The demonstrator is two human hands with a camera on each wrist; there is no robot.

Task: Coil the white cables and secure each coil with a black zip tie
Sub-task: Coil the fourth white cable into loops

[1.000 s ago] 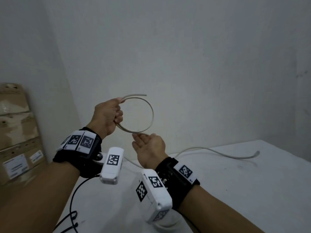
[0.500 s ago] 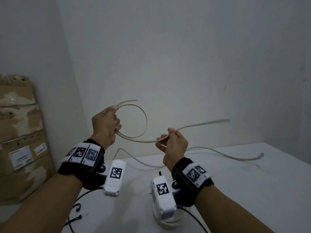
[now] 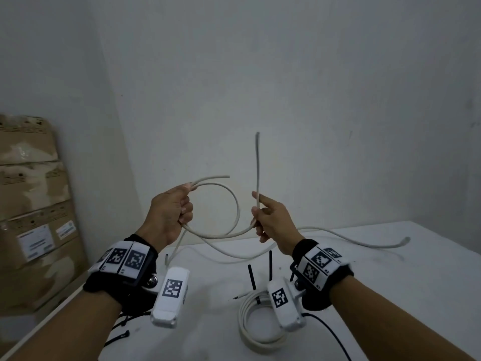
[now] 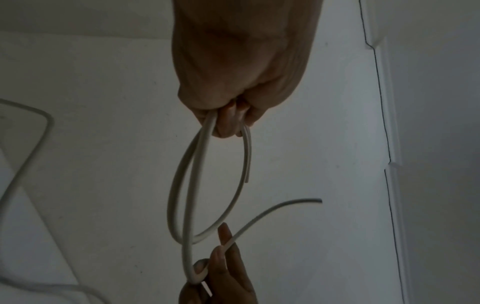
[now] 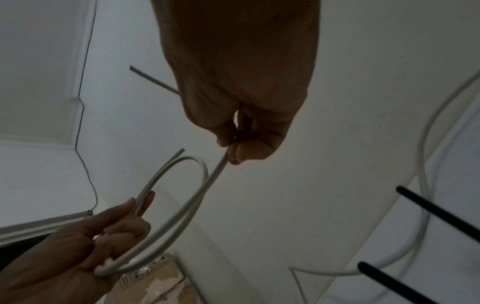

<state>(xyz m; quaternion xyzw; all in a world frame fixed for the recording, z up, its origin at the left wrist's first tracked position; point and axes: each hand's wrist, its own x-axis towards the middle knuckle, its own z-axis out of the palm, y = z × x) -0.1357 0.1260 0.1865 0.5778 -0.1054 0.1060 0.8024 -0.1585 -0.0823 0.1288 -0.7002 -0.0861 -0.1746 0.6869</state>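
Head view shows a wide white bench (image 3: 390, 295) set against pale walls, with stacked cardboard boxes (image 3: 31, 204) standing at its left edge. On the bench near the person lies a finished coil (image 3: 256, 327) of white cable, a black zip tie (image 3: 252, 278) rising from it, and a second tie (image 3: 270, 264) sticks up just beside.

Above the bench both hands hold the cable being coiled (image 3: 235, 204). It is smooth, round and stiff enough to keep its curve. The left hand (image 3: 169, 212) has its fingers curled round one loop, gripping it where the strands meet; a short cut end pokes out above the knuckles. The right hand (image 3: 270, 220) pinches the running length between thumb and forefinger, and the free end stands nearly upright above that pinch.

From the right hand the loop lies to the left, close by, its round face turned toward the camera. By my reading the next turn depends on sweeping that upright length over and leftward into the left hand's grip, so the right hand does the travelling while the left holds firm.

Another white cable (image 3: 351, 237) lies loose along the far side of the bench, ending in a small plug (image 3: 406, 240). More black ties (image 3: 122, 336) lie at the bench's near left edge.
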